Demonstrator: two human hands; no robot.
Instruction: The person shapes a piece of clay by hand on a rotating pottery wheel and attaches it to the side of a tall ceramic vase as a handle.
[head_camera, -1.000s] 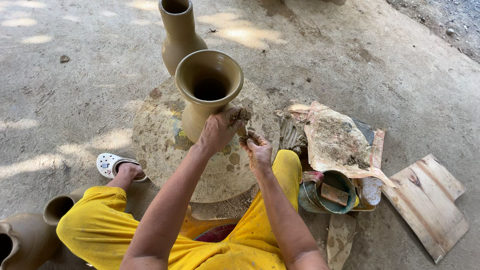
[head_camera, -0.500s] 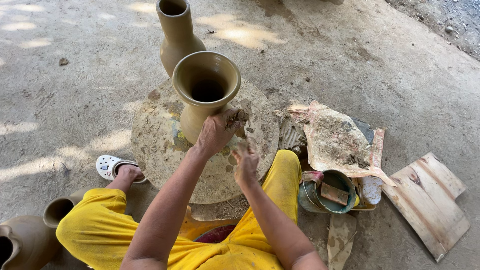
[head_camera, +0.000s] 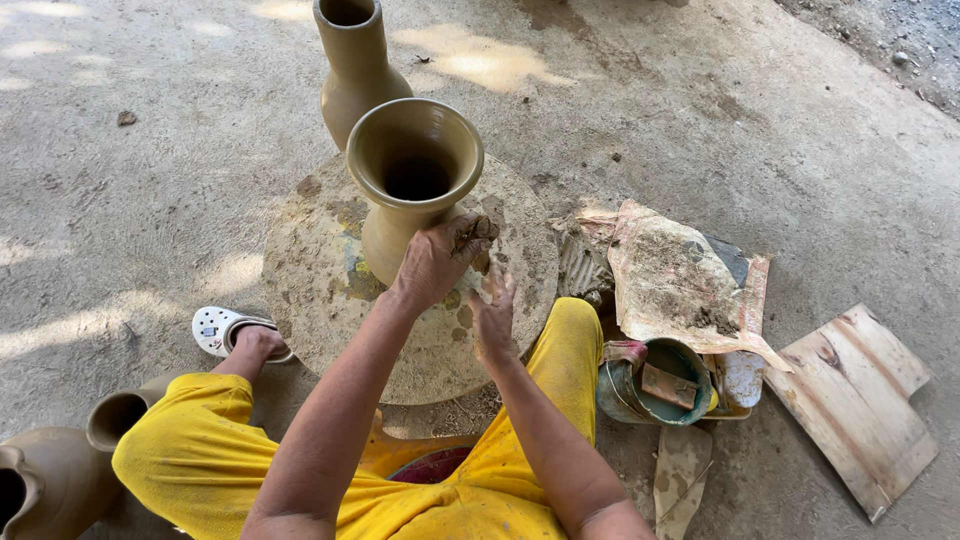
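Head view: the clay vase (head_camera: 410, 180) stands upright, long axis vertical, near the centre of the round wheel (head_camera: 330, 330). My left hand (head_camera: 435, 262) presses its lower body, fingers pinching a clay lump (head_camera: 476, 230). My right hand (head_camera: 493, 318) hovers just beside, fingers spread, nearer the wheel's right edge.

left hand (head_camera: 437, 258): fingers curled | right hand (head_camera: 493, 312): fingers open, upright

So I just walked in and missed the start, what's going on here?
A person in yellow trousers sits at a round clay-smeared wheel. Their left hand presses against the wet clay vase standing on it, while the right hand hovers just beside. A green bucket sits at their right.
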